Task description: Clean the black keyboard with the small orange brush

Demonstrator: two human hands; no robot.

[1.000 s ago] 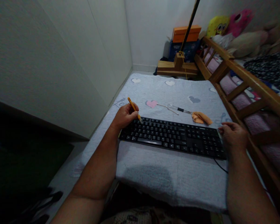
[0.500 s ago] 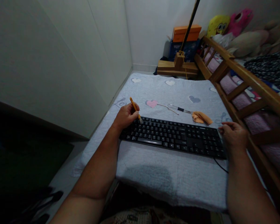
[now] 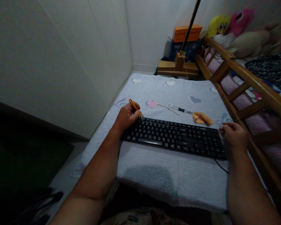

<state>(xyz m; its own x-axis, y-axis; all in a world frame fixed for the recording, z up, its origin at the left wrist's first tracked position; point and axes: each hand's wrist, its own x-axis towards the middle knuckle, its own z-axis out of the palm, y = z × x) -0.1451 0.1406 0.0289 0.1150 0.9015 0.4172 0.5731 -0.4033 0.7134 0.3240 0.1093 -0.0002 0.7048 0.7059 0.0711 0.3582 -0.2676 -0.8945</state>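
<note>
A black keyboard (image 3: 175, 138) lies across a pale blue blanket (image 3: 168, 178) with heart patterns. My left hand (image 3: 126, 117) is closed round a small orange-handled brush (image 3: 135, 107), whose tip touches the keyboard's far left corner. Over at the keyboard's right end, my right hand (image 3: 234, 136) grips the edge with curled fingers.
Beyond the keyboard lie thin metal tools (image 3: 176, 108) and a folded orange cloth (image 3: 202, 118). A wooden bed rail (image 3: 245, 81) runs along the right, with soft toys (image 3: 227, 26) behind. A wooden stand with a pole (image 3: 179, 64) and an orange box (image 3: 186, 32) sit at the back. A white wall closes off the left.
The brush in my left hand has tilted lower and shifted slightly toward the keyboard's far corner. My right hand has stayed in place.
</note>
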